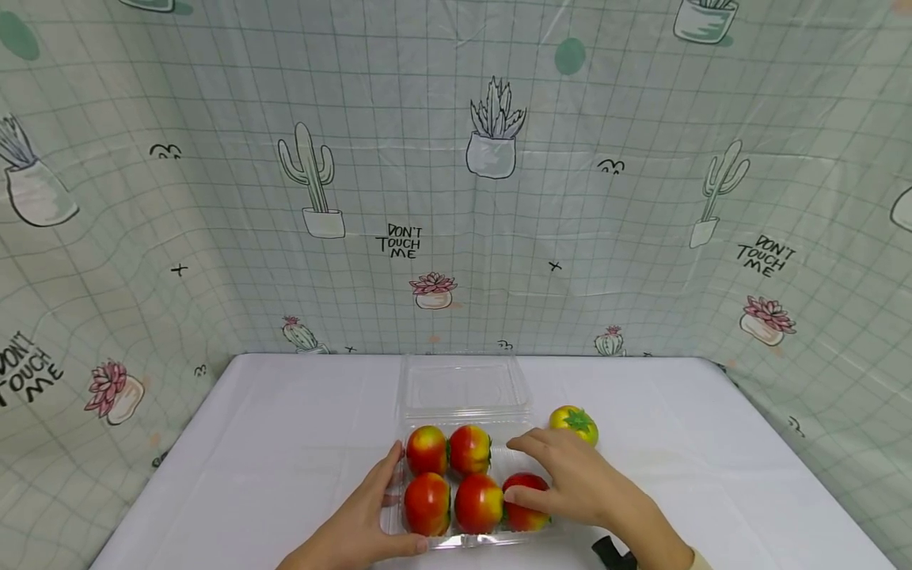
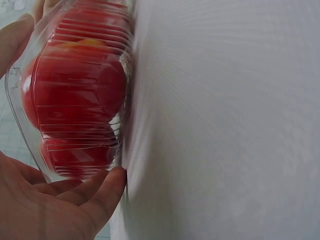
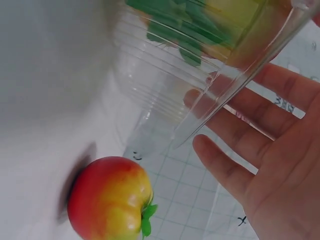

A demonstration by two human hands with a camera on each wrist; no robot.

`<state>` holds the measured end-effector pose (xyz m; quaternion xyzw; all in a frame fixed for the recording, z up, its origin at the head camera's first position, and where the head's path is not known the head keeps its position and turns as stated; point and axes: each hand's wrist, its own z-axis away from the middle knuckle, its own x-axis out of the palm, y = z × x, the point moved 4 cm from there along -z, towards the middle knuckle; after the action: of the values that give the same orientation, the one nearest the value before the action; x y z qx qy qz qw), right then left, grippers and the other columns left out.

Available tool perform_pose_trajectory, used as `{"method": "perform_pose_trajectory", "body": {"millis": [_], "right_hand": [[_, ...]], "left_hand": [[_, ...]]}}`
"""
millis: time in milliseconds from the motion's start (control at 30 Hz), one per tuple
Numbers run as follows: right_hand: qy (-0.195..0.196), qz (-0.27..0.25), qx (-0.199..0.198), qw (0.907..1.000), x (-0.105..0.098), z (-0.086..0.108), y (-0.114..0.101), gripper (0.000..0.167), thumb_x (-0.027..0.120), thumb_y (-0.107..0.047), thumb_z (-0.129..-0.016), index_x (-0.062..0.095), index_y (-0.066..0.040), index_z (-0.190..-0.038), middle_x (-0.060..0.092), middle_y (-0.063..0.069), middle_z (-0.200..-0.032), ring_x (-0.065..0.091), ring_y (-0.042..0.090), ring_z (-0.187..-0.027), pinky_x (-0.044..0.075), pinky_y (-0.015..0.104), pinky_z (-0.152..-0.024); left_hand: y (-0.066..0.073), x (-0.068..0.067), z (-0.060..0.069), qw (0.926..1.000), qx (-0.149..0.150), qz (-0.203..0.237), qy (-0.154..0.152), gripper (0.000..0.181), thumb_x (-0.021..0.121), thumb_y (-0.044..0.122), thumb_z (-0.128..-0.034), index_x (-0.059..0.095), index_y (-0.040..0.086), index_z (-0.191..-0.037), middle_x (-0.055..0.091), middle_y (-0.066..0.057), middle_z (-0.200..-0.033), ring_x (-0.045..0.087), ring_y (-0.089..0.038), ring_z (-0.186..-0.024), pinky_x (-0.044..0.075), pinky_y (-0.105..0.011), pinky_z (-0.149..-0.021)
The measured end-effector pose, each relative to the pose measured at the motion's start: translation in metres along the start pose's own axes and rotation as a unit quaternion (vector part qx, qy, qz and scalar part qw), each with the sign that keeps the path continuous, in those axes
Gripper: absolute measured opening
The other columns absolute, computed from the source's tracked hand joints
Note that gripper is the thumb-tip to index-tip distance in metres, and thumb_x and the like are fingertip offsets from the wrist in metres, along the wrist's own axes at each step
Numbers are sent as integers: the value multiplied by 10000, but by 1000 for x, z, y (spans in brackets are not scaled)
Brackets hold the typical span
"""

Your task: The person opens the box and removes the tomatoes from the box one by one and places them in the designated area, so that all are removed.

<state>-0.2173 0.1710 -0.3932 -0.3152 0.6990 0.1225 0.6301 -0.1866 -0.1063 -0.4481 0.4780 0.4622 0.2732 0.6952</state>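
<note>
A clear plastic clamshell box (image 1: 456,543) lies on the table with its lid (image 1: 463,388) folded back. Several red-and-yellow tomatoes sit in it, including a front middle tomato (image 1: 479,504) and a front right tomato (image 1: 526,514). My left hand (image 1: 363,514) grips the box's left end, thumb at the front edge and fingers along the side; the left wrist view shows red tomatoes (image 2: 80,90) through the ribbed wall. Over the right end is my right hand (image 1: 570,479), fingers loosely spread, thumb across the front right tomato. In the right wrist view those fingers (image 3: 235,130) stand apart from the fruit.
One more tomato (image 1: 573,425), yellow-green on top with a green calyx, stands on the white tablecloth (image 1: 299,427) behind my right hand. A black object (image 1: 614,552) lies at the front edge near my right wrist. A patterned curtain (image 1: 456,198) closes off the back and sides.
</note>
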Motion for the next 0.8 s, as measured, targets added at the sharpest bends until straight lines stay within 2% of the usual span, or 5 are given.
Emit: {"method": "perform_pose_trajectory", "body": {"millis": [167,433,667,800], "right_hand": [[-84,1,102,9999,0,8,-1,633,564,-684,-811,634,-210,-1225,609,-93,-1206,527,151,-1116,467,447,-954],[162,167,-134,9996,1,21,-2,685,626,-691,-748,606,-234,-1258,587,-132,-1227,504,124,-1132,459,438,-954],[254,234,-326,9989,1,28,-4,640,684,-606,-737,594,-251,-1262,572,-160,-1236,499,112,-1141,461,422,-956],[294,250,-426,9983,2,30,-5,577,712,-556,-727,603,-264,-1213,577,-181,-1197,508,114,-1128,461,416,-958]], "left_hand": [[0,0,0,10000,47,-3,-6,1153,807,396,-735,35,116,-1543,159,-223,-1548,479,-350,-1203,513,-454,-897],[0,0,1,10000,75,29,-37,1145,801,390,-748,22,126,-1545,152,-224,-1546,471,-346,-1207,507,-456,-908],[1,0,2,10000,5,87,-19,1144,800,403,-745,31,124,-1545,156,-209,-1549,474,-351,-1201,509,-462,-904],[2,0,2,10000,41,48,-2,1146,803,401,-741,38,108,-1543,160,-221,-1545,474,-355,-1201,508,-461,-905]]}}
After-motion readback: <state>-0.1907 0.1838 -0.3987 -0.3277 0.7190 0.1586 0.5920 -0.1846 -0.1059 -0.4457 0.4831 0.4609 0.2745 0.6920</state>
